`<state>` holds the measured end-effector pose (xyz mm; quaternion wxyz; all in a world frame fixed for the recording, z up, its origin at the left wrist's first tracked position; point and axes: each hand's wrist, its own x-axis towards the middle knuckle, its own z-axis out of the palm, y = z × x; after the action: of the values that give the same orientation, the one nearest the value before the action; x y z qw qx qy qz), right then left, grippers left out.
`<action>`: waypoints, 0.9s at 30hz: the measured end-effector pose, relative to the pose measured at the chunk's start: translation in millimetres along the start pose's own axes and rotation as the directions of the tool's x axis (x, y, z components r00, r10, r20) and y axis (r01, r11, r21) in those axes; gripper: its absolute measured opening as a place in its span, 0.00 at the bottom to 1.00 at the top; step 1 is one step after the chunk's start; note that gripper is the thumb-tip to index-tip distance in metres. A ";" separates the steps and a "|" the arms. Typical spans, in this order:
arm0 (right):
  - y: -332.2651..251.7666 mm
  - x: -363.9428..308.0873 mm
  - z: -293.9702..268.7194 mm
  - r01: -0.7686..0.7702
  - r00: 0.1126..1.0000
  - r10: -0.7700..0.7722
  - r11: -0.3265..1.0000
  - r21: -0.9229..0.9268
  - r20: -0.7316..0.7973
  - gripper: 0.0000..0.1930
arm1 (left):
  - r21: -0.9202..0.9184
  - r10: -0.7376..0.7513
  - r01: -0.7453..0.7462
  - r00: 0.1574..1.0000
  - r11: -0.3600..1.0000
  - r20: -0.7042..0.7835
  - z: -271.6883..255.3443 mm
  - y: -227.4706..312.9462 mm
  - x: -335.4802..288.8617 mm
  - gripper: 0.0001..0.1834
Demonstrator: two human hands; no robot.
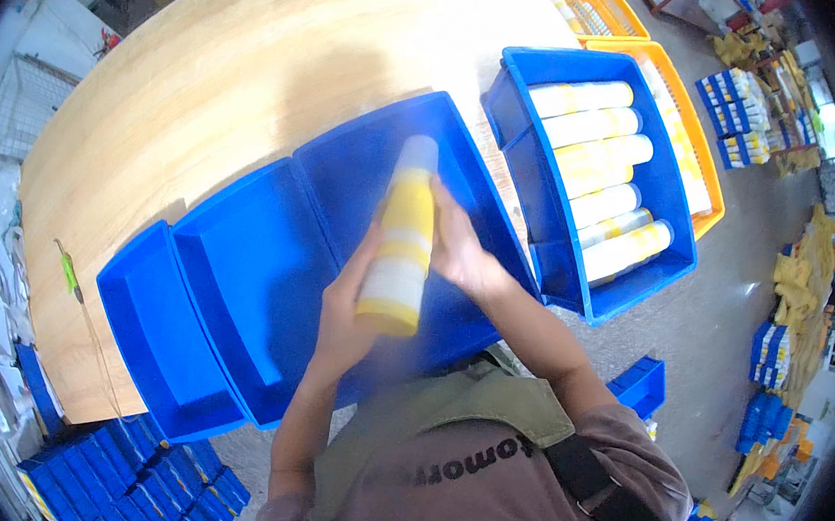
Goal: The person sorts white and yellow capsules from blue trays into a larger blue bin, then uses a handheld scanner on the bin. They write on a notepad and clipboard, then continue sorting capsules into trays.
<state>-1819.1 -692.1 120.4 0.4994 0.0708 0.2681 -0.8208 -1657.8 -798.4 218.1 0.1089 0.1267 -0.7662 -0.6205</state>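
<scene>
1. The person's left hand [345,306] grips the lower part of a yellow and white bottle [402,234], fingers wrapped around it near its yellow base.
2. The right hand [461,250] presses against the bottle's right side, fingers curled on it; both hands hold the bottle together.
3. The bottle is upright, slightly tilted, its white cap pointing away from the person, and it hangs above the empty blue bin [386,172] directly in front of the person.
4. Left of the bottle, two more empty blue bins [234,283] sit side by side, touching each other, on the wooden table [256,54].
5. Right of the bottle, a blue crate [665,199] holds a row of similar yellow and white bottles [597,167] lying on their sides.
6. Beyond that crate, further from the bottle, an orange crate [696,137] rests against it.
7. Left of the bottle, near the table's edge, lies a green pen-like tool [68,272].
8. Far right of the bottle, stacks of blue crates [743,111] stand on the floor.
</scene>
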 end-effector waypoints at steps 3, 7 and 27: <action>-41.3 47.4 -8.7 -0.054 0.991 0.078 0.979 0.196 -0.113 0.35 | -0.124 -0.082 0.069 0.991 0.990 -0.104 -0.4 10.8 -3.2 0.28; -49.0 31.8 12.8 -0.084 0.938 0.159 0.967 0.242 -0.307 0.45 | 0.003 -0.103 0.111 0.936 0.994 -0.337 4.8 15.6 0.6 0.27; 9.4 33.6 46.7 -0.119 0.992 0.107 0.953 -0.279 -0.060 0.28 | 0.505 0.149 0.191 0.817 0.841 -0.557 6.2 12.4 6.3 0.29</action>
<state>-1820.4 -745.6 143.5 0.5444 0.0324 0.3886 -0.7427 -1666.5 -792.3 229.0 0.2883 0.3424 -0.8379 -0.3125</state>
